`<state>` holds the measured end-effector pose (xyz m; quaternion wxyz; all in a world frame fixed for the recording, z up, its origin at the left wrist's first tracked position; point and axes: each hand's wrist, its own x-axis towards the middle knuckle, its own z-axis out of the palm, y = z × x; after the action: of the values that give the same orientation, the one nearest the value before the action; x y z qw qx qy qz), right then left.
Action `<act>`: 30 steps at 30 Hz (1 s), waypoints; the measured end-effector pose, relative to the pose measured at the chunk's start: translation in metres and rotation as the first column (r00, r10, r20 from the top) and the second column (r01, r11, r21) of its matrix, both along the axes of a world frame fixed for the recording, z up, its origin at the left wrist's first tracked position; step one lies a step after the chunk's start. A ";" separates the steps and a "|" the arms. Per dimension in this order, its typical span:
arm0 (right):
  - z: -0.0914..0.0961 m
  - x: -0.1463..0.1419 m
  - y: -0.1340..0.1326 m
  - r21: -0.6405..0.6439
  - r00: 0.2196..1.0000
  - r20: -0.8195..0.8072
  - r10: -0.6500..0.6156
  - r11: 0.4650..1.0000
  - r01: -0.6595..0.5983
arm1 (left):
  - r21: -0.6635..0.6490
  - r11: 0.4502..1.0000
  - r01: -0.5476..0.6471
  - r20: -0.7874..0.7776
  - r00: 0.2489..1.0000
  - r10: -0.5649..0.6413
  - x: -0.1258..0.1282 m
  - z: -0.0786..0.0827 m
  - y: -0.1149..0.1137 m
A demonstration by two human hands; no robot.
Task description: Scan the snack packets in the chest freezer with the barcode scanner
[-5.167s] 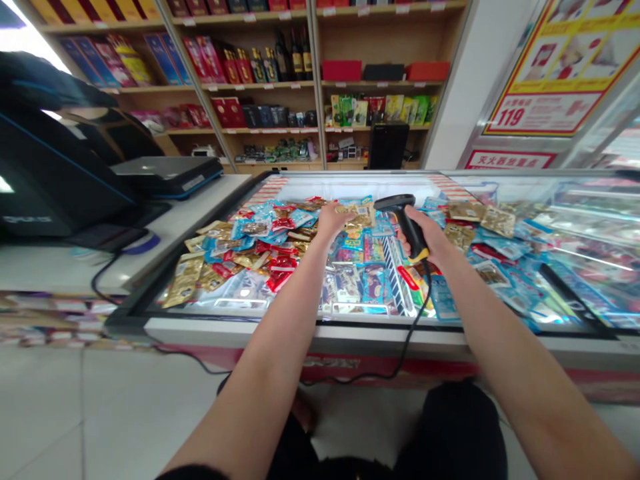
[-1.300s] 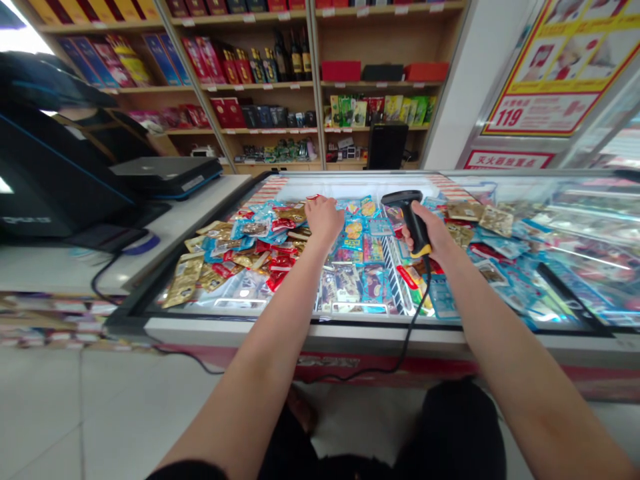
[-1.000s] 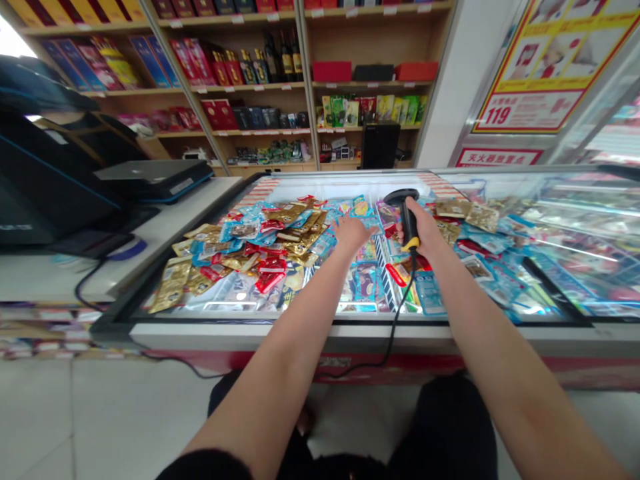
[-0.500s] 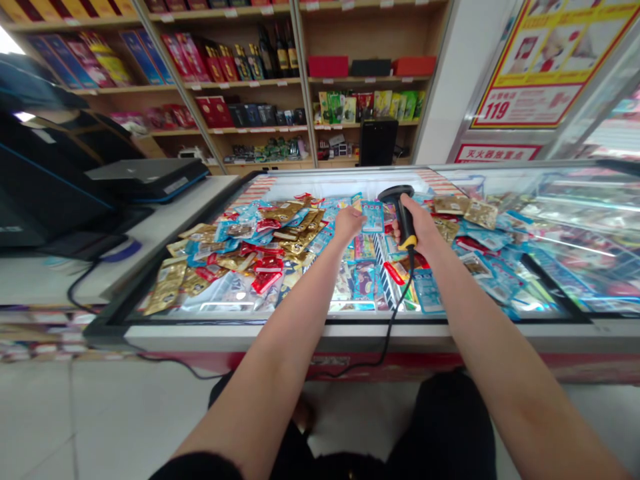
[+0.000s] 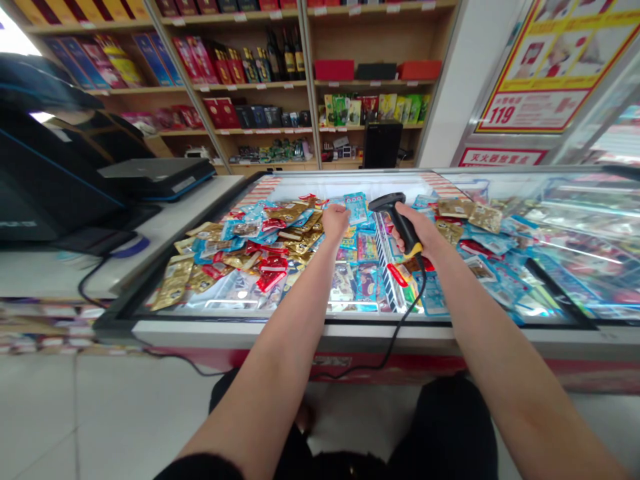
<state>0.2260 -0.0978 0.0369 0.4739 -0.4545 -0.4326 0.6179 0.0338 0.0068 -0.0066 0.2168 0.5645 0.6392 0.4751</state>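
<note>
Wooden shelves [image 5: 380, 37] are set beyond the right grip [image 5: 407, 230]. To its right, a white pillar [image 5: 463, 77] is flanked by a poster [image 5: 545, 73]; below it, pale floor tiles [image 5: 135, 413] are seen.

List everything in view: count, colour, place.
Chest: 1, white with dark edging, centre
Scanner: 1, black and yellow, above chest
Cable: 1, black, hanging from scanner
Held packet: 1, blue, mid-chest
Loose packets: many, gold, red and blue, left and right on chest
Counter: 1, white, left
Terminal: 1, black, on counter
Scale: 1, black and grey, on counter
Shelving: wooden, stocked, rear
Box: 1, black, behind chest
Signs: 2, red and white, larger also yellow, right
Co-worker: 1, dark clothing, far left
Left grip: 1, bare, on held packet
Right grip: 1, bare, around scanner
</note>
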 end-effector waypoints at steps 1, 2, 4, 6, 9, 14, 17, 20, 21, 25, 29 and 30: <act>0.000 0.000 0.000 0.001 1.000 0.010 0.004 1.000 -0.004 | 0.003 1.000 0.003 0.014 1.000 -0.003 -0.001 0.000 0.000; 0.000 0.000 -0.001 0.001 1.000 0.019 0.009 1.000 -0.009 | 0.006 1.000 0.006 0.032 0.999 -0.006 -0.002 0.000 0.001; 0.001 -0.001 -0.001 0.000 0.999 0.029 0.019 1.000 -0.019 | 0.008 1.000 0.000 0.056 0.998 -0.001 -0.003 0.000 0.001; 0.001 -0.001 -0.002 0.001 0.999 0.031 0.028 1.000 -0.028 | 0.010 1.000 -0.005 0.066 0.998 0.004 -0.003 0.000 0.000; 0.001 -0.001 -0.002 0.010 0.999 0.029 0.044 0.999 -0.045 | 0.002 1.000 -0.009 0.076 0.997 0.009 -0.003 0.002 -0.001; 0.001 0.000 -0.003 0.019 0.998 0.030 0.061 0.998 -0.062 | -0.001 1.000 -0.007 0.087 0.996 0.007 -0.003 0.001 -0.001; 0.001 0.000 -0.003 0.017 0.997 0.041 0.065 0.998 -0.066 | -0.002 1.000 -0.007 0.078 0.997 0.007 -0.003 0.000 0.001; 0.001 -0.001 -0.003 0.006 0.996 0.053 0.069 0.998 -0.070 | -0.003 1.000 -0.010 0.068 0.998 0.011 -0.003 0.000 0.002; 0.001 -0.001 -0.004 0.003 0.996 0.054 0.070 0.998 -0.070 | -0.002 1.000 -0.010 0.065 0.998 0.011 -0.003 0.001 0.002; 0.002 -0.001 -0.005 0.009 0.996 0.054 0.067 0.998 -0.068 | -0.007 1.000 -0.017 0.050 0.999 0.017 -0.005 0.005 -0.001; 0.003 -0.002 -0.006 0.010 0.996 0.048 0.073 0.997 -0.074 | -0.010 1.000 -0.025 0.035 0.999 0.026 -0.007 0.007 -0.003; 0.003 -0.001 -0.006 0.012 0.996 0.043 0.075 0.997 -0.076 | -0.003 1.000 -0.025 0.033 0.999 0.025 -0.007 0.007 -0.003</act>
<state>0.2246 -0.1038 0.0394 0.4439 -0.4477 -0.4635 0.6227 0.0269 0.0038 0.0006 0.2221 0.5484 0.6431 0.4861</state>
